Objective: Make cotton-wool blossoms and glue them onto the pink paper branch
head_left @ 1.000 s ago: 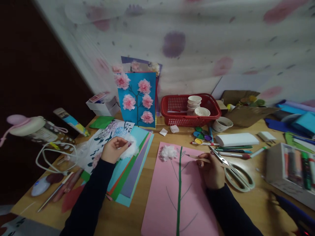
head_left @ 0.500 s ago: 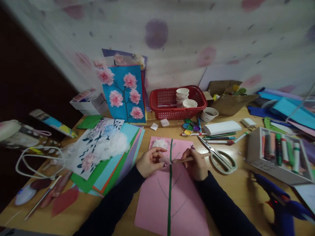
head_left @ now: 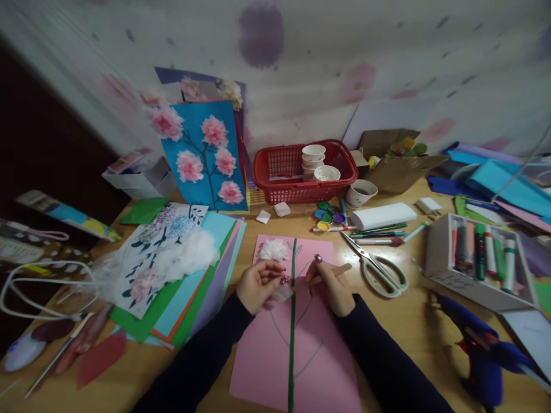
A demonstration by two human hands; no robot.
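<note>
A pink sheet (head_left: 262, 373) lies before me with a green stem line, pencilled side branches and a fluffy white flower (head_left: 274, 250) near its top left. Over the sheet, my left hand (head_left: 258, 287) pinches a thin white scrap (head_left: 283, 292), which looks like cotton or tissue. Just right of the stem, my right hand (head_left: 331, 288) is closed around a slim pale wooden stick (head_left: 342, 269) with a dark tip. That tip points down and toward me. A heap of white cotton (head_left: 189, 255) rests on coloured papers (head_left: 202, 304) to the left.
Scissors (head_left: 381, 272) lie right of the sheet, near a blue glue gun (head_left: 477, 344) and a marker box (head_left: 477, 287). Behind are a red basket (head_left: 293, 194), a paper cup (head_left: 361, 194) and paint pots (head_left: 329, 215). A blue flower picture (head_left: 202, 149) stands at back left.
My left hand has moved from the cotton heap to the pink sheet, holding the white scrap. The stick met it half a second ago; now its tip is turned downward, apart. The view has shifted right.
</note>
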